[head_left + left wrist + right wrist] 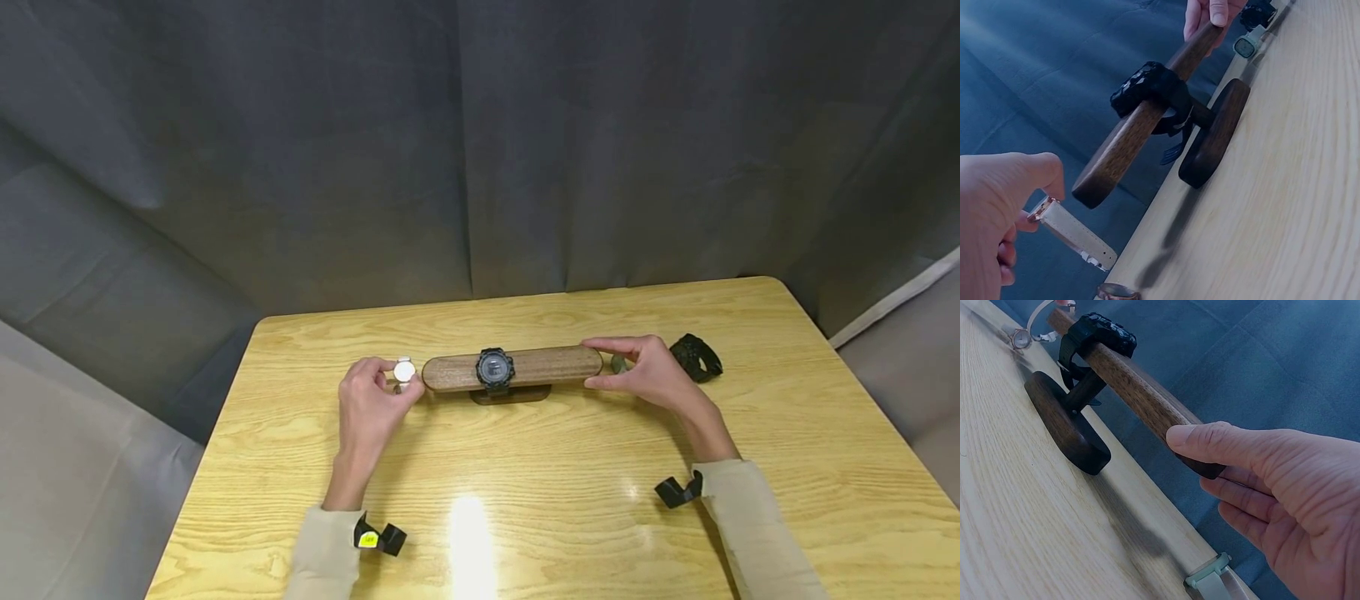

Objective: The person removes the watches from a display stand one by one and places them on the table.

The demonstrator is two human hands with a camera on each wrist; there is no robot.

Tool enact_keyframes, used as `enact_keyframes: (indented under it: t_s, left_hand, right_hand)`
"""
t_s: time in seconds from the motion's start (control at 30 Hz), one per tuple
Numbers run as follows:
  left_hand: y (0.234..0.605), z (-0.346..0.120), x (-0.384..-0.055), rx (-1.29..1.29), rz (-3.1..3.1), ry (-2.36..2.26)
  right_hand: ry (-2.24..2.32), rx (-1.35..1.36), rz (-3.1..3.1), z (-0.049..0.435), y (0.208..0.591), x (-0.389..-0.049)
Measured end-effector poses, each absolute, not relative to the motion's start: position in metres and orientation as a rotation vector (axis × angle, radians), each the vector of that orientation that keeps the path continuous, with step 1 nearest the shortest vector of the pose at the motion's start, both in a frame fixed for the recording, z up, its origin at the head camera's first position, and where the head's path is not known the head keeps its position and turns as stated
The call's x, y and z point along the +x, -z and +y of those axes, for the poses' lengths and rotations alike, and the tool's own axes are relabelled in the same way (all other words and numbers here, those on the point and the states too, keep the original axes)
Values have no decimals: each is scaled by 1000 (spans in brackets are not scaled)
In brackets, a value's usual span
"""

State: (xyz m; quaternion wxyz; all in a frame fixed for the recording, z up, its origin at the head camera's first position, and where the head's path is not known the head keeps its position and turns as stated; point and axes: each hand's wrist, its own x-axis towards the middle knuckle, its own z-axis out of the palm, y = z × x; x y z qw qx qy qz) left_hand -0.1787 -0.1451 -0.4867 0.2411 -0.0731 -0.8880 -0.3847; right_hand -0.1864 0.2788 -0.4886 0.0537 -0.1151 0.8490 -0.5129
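Observation:
A wooden watch stand (pixel 551 364) has a horizontal bar on a post, with an oval base (pixel 1215 134) on the table. Around the bar, left of its middle, sits a black digital watch (pixel 495 369). My right hand (pixel 651 372) grips the bar's right end, thumb on the near side in the right wrist view (pixel 1194 439). Just off the bar's left end, my left hand (pixel 372 400) pinches a white-strapped watch (pixel 404 371) by its case. Its pale strap (pixel 1075 231) hangs down with the buckle low, apart from the bar.
A green watch (pixel 1210 579) lies on the table under my right hand. Right of that hand lies a chunky black watch (pixel 696 358). Another watch (pixel 1117 292) rests on the table below my left hand. Dark curtains (pixel 480 167) hang behind the table's far edge.

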Motion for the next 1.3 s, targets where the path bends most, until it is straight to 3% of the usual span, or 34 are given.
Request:
enact_keyframes:
  t_s: [1.3]
  left_hand:
    - [496,-208,-194,48,-2597,740]
  right_hand:
    - [1554,-349,2573,283,490,-186]
